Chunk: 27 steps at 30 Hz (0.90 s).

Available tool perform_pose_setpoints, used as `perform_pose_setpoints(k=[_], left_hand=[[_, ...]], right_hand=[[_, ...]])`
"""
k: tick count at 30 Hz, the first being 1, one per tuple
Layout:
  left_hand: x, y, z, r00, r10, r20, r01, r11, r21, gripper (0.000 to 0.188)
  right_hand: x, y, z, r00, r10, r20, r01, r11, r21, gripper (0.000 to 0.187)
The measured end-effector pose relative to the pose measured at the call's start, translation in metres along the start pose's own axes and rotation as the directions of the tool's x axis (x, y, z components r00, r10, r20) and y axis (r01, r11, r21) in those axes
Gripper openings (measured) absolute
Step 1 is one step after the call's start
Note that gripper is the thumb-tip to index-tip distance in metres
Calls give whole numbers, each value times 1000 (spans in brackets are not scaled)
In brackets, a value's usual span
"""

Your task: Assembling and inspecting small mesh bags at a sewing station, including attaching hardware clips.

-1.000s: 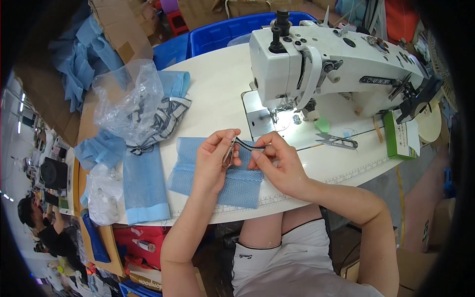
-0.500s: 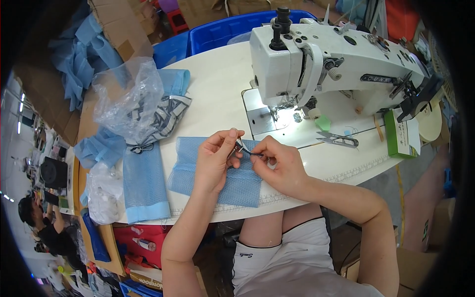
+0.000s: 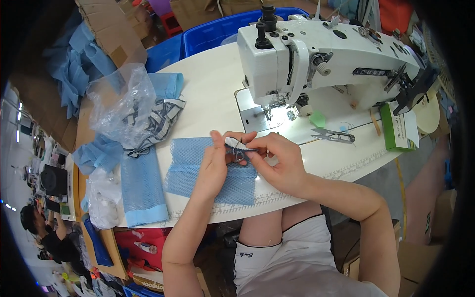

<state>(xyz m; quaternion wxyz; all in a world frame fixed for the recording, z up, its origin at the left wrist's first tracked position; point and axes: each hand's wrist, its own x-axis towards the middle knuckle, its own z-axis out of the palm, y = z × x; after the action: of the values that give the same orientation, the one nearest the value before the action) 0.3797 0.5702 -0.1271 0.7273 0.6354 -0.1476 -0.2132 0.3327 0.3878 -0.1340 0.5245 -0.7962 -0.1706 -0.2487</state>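
Snips (image 3: 332, 134) and machine (image 3: 336, 54) near right hand (image 3: 282, 163)

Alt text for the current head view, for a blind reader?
A person's left hand and right hand hold a small dark-and-white strip over blue mesh fabric on a white table. A white sewing machine stands beyond, to the right; a clear plastic bag lies left.
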Motion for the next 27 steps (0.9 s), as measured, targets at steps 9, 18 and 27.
perform_pose_setpoints(k=[9, 18, 27], left_hand=[[-10, 2, 15, 989, 132, 70, -146, 952, 270, 59], [-14, 16, -5, 957, -122, 262, -13, 889, 459, 68], [-12, 9, -8, 986, -91, 140, 22, 903, 428, 30]], right_hand=[[2, 2, -8, 991, -128, 29, 132, 974, -183, 12], [19, 4, -25, 703, 369, 608, -701, 503, 505, 8], [14, 11, -24, 871, 267, 413, -481, 635, 604, 11]])
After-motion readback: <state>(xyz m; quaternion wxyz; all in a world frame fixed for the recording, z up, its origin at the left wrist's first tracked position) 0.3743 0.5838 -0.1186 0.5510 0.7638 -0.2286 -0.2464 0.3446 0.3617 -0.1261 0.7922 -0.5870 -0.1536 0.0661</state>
